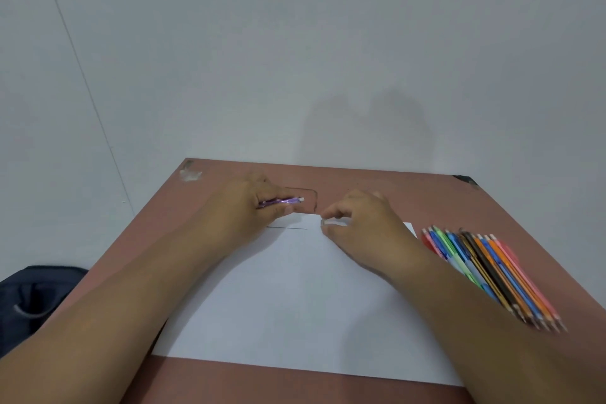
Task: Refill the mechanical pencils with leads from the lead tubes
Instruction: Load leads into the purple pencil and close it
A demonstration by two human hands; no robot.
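Right hand (pixel 357 223) mostly hides a small pale object, perhaps a lead tube (pixel 333 223).

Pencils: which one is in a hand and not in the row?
The purple pencil. The left hand holds it over the far end of the paper, while all the other pencils lie side by side on the table at the right.

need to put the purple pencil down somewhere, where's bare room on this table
Free: the white paper between the two forearms, and the bare table strip left of the paper. Crowded: the right edge, where the row of pencils lies, and the far end under both hands.
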